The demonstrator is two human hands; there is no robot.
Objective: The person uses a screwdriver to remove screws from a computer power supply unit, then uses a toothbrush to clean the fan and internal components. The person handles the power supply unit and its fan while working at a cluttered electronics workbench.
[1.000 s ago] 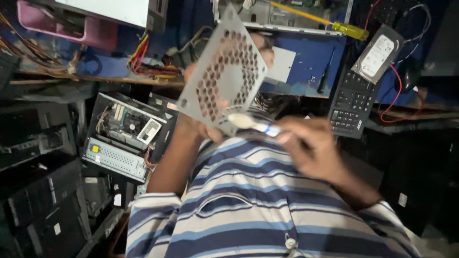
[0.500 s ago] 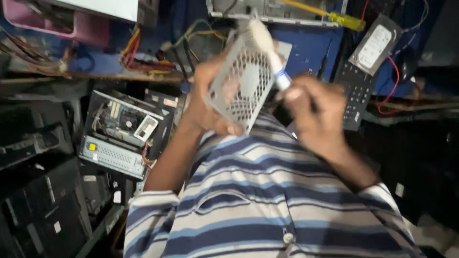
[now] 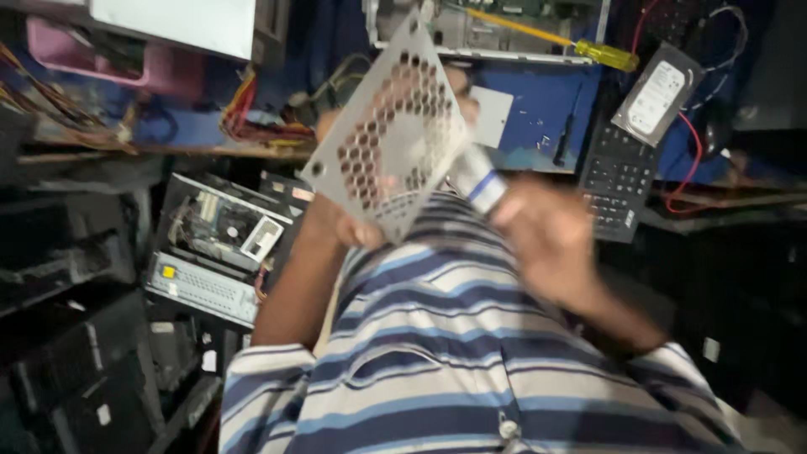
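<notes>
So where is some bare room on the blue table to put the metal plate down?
One bare blue patch lies between the white square sheet and the black keyboard, below the yellow screwdriver; a few tiny screws dot it. Left of the perforated plate, coloured wires crowd the table. To the right lie the hard drive and red cable.

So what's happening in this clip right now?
A person in a striped shirt holds up a perforated metal cover plate in the left hand. The right hand grips a white tool with a blue band, its tip against the plate's lower edge. On the blue bench behind lie a yellow-handled screwdriver, a hard drive and a black keyboard. An open computer case sits below.
</notes>
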